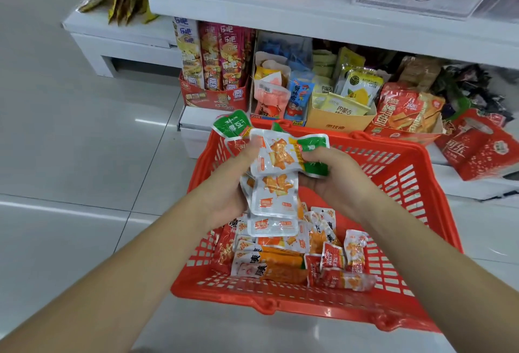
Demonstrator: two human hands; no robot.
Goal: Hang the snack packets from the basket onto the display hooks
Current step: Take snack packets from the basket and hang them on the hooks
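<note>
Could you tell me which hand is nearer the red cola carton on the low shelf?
Right. The right hand grips snack packets over the basket, left of the cola carton; the left hand grips them farther left.

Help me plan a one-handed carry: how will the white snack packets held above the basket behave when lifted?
Probably floppy: the white snack packets bend and droop between left hand and right hand. Likely light: thin, flat pouches. Glossy film may slip.
</note>
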